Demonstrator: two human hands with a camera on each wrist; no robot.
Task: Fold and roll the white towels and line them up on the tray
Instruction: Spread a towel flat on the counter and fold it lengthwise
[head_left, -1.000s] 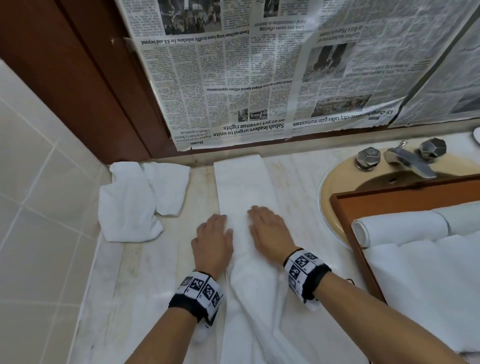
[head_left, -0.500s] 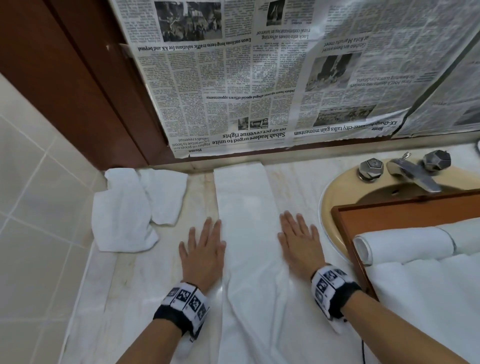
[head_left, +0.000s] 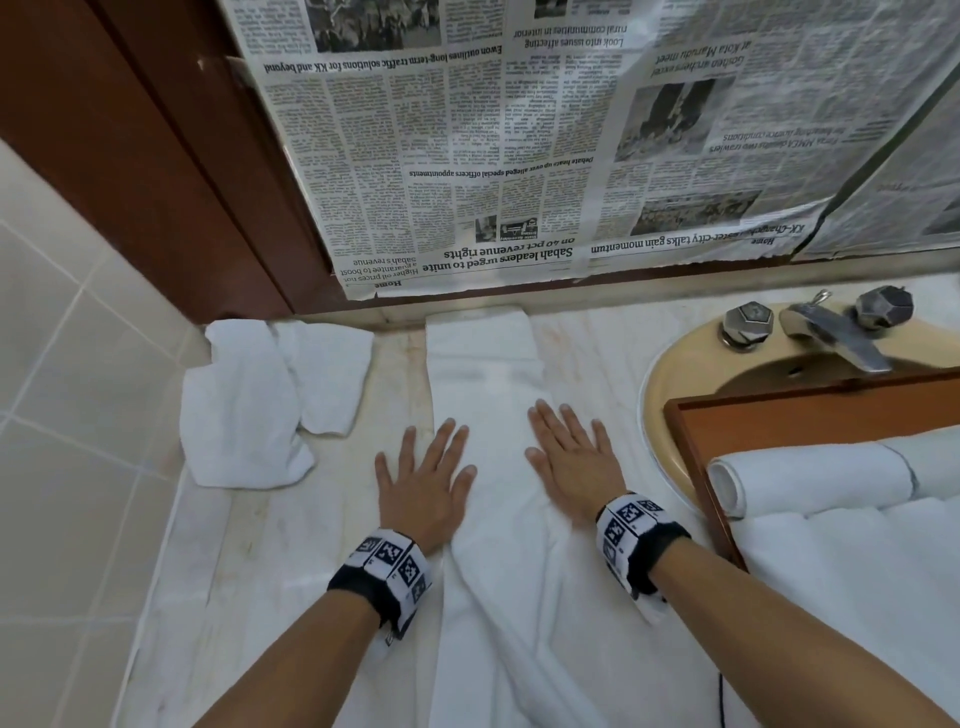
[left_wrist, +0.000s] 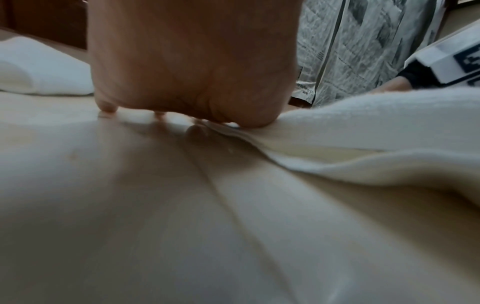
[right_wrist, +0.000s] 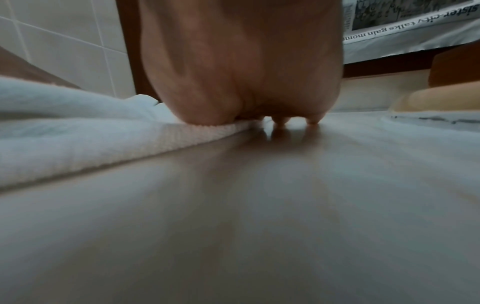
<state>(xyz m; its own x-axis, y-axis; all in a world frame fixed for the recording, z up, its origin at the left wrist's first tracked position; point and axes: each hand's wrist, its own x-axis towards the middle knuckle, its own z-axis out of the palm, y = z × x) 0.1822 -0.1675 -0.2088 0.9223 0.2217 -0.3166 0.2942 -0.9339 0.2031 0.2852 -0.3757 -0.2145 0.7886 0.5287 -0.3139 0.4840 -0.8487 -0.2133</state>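
Now, from my head view, the long white folded towel strip (head_left: 483, 395) runs from the wall toward me on the pale marble counter (head_left: 249, 545). My left hand (head_left: 423, 483) and right hand (head_left: 571, 467) lie flat, fingers spread, along its two long edges. The brown wooden tray (head_left: 691, 447) with a rolled white towel (head_left: 810, 480) sits right. At my left wrist, fingertips (left_wrist: 106, 107) press bare counter beside the hem. At my right wrist, my palm's heel rests on the towel edge.

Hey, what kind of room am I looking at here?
Most likely a bathroom vanity: a beige oval sink basin with metal tap and two faceted knobs set in a pale marble counter, beside a white tiled wall.
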